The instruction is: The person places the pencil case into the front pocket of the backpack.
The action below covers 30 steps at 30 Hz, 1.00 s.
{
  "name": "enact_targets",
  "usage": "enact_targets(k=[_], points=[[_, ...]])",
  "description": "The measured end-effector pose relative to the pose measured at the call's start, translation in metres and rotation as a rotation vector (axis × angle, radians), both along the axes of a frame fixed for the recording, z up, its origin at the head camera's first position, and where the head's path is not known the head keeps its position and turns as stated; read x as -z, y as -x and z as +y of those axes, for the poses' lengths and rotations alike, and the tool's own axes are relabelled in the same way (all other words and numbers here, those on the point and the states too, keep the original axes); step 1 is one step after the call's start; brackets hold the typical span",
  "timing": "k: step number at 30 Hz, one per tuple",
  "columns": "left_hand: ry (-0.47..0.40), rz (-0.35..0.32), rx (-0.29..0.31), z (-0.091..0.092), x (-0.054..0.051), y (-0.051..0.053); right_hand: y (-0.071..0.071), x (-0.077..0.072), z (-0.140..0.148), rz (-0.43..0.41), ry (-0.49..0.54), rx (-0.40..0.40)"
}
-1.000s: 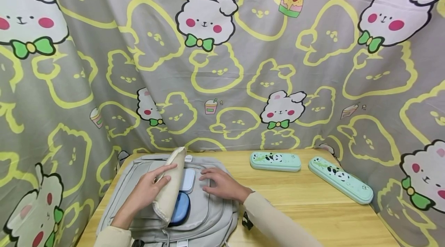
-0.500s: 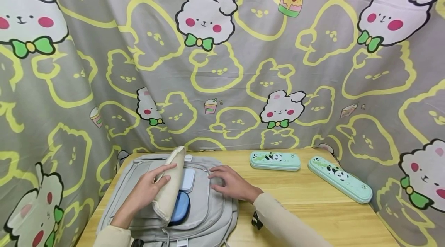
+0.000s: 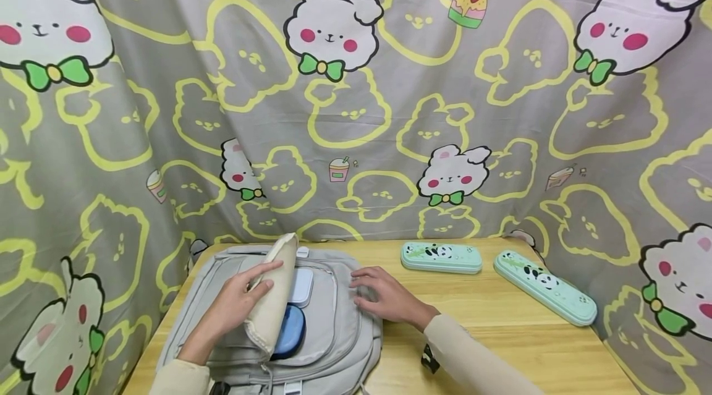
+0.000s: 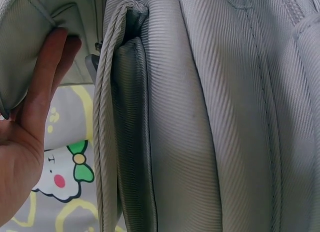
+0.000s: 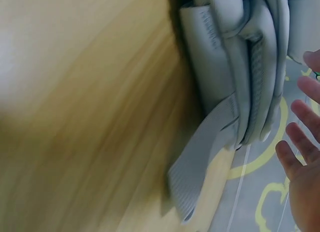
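A grey backpack (image 3: 342, 321) lies on the table, its front pocket flap (image 3: 280, 302) raised to show a cream lining. My left hand (image 3: 236, 299) pinches that flap between thumb and fingers; the left wrist view shows the fingers (image 4: 42, 76) along its grey outer side. Inside the pocket are a pale blue rounded case (image 3: 301, 287) and a darker blue rounded case (image 3: 290, 332), partly hidden by the flap. At the backpack's right edge, my right hand (image 3: 389, 296) holds nothing, its fingers spread and loosely bent. Whether they touch the fabric is unclear.
Two mint-green pencil cases with panda pictures lie on the wooden table (image 3: 473, 345): one (image 3: 441, 258) at the back, another (image 3: 545, 287) slanted at the right. A patterned curtain (image 3: 356, 110) encloses the table. A strap (image 5: 200, 152) hangs off the backpack in the right wrist view.
My right hand has moved rightward, from beside the pale blue case across the backpack to its right edge. My left hand keeps the flap raised in the same place.
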State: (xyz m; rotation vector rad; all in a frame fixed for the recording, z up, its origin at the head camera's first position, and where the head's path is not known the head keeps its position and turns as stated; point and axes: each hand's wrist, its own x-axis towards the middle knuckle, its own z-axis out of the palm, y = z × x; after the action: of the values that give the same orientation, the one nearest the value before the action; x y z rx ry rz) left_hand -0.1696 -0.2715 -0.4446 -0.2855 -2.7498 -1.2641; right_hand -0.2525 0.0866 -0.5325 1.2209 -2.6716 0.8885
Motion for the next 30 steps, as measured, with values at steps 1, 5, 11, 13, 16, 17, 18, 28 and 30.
enact_targets(k=[1, 5, 11, 13, 16, 17, 18, 28, 30], points=[[0.000, 0.002, 0.000, 0.000, 0.000, 0.000, 0.000, 0.001, 0.002, 0.007, 0.000, -0.001], [0.001, 0.008, -0.001, -0.001, 0.000, 0.000, 0.000, 0.002, 0.009, 0.005, 0.003, -0.006], [0.004, 0.011, -0.001, 0.000, 0.001, 0.000, -0.002, 0.002, 0.016, 0.005, -0.004, 0.003], [0.002, 0.015, 0.000, 0.000, 0.001, 0.000, -0.002, 0.001, 0.019, 0.011, -0.001, 0.005], [-0.005, 0.021, 0.000, 0.001, 0.001, 0.000, -0.004, 0.000, 0.024, 0.022, 0.001, 0.016], [-0.008, 0.022, -0.001, 0.001, 0.001, 0.000, -0.004, 0.000, 0.026, 0.026, 0.002, 0.017], [-0.010, 0.023, -0.002, 0.001, 0.001, 0.000, -0.004, 0.000, 0.029, 0.034, 0.004, 0.022], [-0.021, 0.016, 0.004, 0.001, 0.002, 0.001, -0.008, 0.004, 0.058, 0.009, -0.009, 0.066], [-0.022, 0.014, 0.004, 0.000, 0.002, 0.001, -0.008, 0.005, 0.063, 0.020, -0.012, 0.075]])
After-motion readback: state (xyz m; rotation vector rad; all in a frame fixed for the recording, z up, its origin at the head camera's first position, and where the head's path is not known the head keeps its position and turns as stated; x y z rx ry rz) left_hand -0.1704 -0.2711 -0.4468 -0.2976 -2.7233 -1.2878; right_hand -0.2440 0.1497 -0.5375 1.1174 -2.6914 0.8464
